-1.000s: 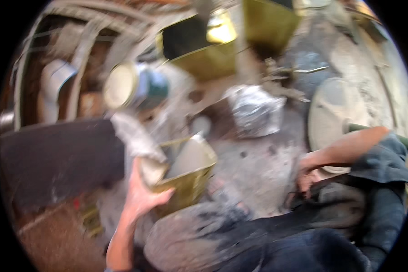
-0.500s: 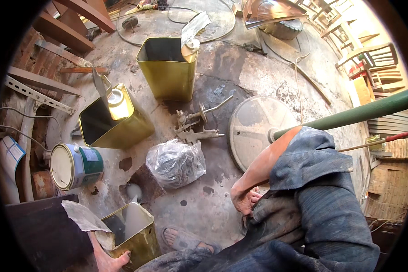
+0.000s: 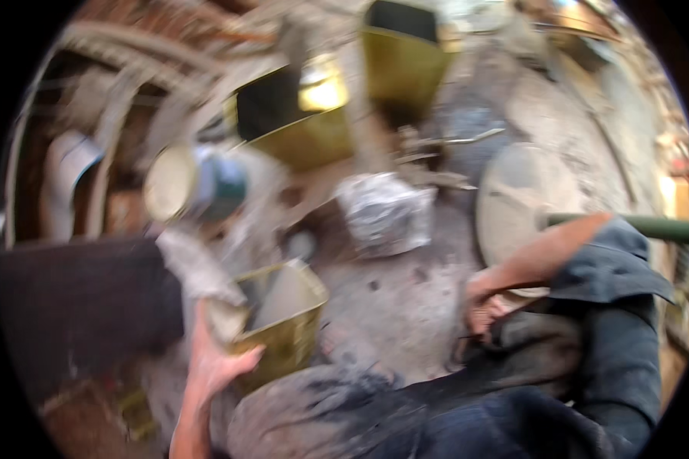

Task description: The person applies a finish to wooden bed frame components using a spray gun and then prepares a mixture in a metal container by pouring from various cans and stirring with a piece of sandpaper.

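Note:
Near the bottom left, my left hand [image 3: 218,356] grips the open gold tin [image 3: 287,329] at its left side, thumb stretched along the front. A crumpled pale flap [image 3: 195,264] rises from that side, and pale contents show inside. My right hand [image 3: 482,310] hangs low at the right by my knee, its fingers bent and blurred; what they hold, if anything, is unclear. A white-and-green paint can [image 3: 195,183] lies beyond the tin, beside a bundle in clear plastic [image 3: 383,214]. The whole picture is smeared by motion.
Two more gold tins [image 3: 291,138] [image 3: 402,61] stand farther back, with a blurred metal spray gun [image 3: 429,172] nearer. A round metal base [image 3: 513,191] with a green pole [image 3: 658,226] is at the right. A dark board [image 3: 80,306] fills the lower left; wooden pieces line the back.
The view swung away and back between the frames, shifting everything on screen. My left hand stays on the tin; my right hand stays low by my knee.

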A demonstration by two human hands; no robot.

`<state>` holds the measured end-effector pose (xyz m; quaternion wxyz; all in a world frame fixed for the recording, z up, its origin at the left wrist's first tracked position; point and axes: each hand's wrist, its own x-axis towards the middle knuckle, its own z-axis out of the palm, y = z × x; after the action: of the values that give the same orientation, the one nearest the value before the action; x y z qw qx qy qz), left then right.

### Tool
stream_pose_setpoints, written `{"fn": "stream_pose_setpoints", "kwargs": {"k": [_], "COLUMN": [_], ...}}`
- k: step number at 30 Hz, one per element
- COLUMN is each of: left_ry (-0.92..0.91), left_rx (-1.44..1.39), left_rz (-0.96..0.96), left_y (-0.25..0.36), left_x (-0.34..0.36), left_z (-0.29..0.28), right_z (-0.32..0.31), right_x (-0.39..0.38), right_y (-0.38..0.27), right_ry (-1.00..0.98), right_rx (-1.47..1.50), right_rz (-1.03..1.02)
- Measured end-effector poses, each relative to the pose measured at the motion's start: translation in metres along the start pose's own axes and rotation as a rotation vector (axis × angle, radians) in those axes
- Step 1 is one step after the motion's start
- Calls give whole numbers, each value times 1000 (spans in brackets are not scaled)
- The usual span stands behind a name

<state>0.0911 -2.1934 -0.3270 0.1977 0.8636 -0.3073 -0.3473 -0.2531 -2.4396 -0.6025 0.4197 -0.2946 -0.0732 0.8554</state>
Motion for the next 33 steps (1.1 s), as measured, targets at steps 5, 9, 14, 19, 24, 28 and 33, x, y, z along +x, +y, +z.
{"fn": "stream_pose_setpoints", "kwargs": {"k": [5,9,14,19,24,28,33], "left_ry": [-42,-46,-54,-51,-50,-52,-65], "left_rx": [-19,-38,-44,-24,-26,-44,-49], "left_rz": [-60,9,13,-1,2,13,10], "left_y": [16,9,11,13,10,14,15], "left_x": [9,6,7,7,6,7,10], "left_z": [1,-2,2,2,0,1,1], "right_z": [23,29,33,30,26,26,33], "right_x": [3,-21,-11,-12,-14,-17,-19], "right_y": [20,-1,10,10,6,2,5], "right_ry": [-102,-69,-91,-105,-104,-102,-112], "right_rx": [21,-19,15,-7,3,-49,-18], "right_rz": [178,182,189,201,197,209,224]}}
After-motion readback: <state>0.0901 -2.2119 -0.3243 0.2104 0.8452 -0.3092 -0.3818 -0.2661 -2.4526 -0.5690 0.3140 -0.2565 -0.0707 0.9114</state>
